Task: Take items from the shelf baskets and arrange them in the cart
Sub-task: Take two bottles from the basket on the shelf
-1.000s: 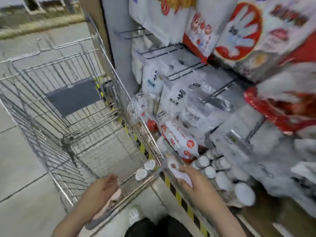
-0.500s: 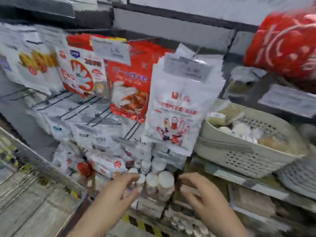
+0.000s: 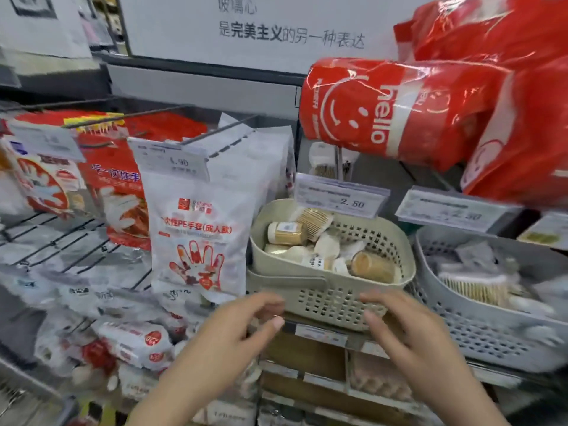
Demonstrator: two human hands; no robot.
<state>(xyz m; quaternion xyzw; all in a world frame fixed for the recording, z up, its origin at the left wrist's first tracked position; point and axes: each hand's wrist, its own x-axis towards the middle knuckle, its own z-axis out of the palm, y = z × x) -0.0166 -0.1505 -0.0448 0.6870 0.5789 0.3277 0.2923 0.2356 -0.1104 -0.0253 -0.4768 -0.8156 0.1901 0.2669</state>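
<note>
Both hands were raised in front of the shelf, and nothing was held in either. The left hand (image 3: pixel 227 336) was seen with fingers loosely bent and spread, its fingertips (image 3: pixel 278 322) just short of the lower left corner of a beige basket (image 3: pixel 322 298). The right hand (image 3: pixel 412 342) was held likewise, fingers relaxed and slightly curled, before the basket's lower right front; whether the basket was touched could not be told.

The beige basket was set on the shelf (image 3: pixel 322 333), and small jars (image 3: pixel 287 232) of toothpicks with pale caps were piled inside it, lying at mixed angles. A price tag (image 3: pixel 341 195) marked 2.50 was fixed above its rear rim. Just to its right a grey basket (image 3: pixel 491 336) was placed, with packs (image 3: pixel 473 289) of thin sticks lying in it, and a 2nd tag (image 3: pixel 455 212) was hung above that.

To the left of the beige basket, a white glove pack (image 3: pixel 196 235) printed with a red hand was hung from a peg, with red glove packs (image 3: pixel 123 192) behind it. Red bags (image 3: pixel 396 112) printed "hello" were hung above the baskets. The cart was not seen in this view.
</note>
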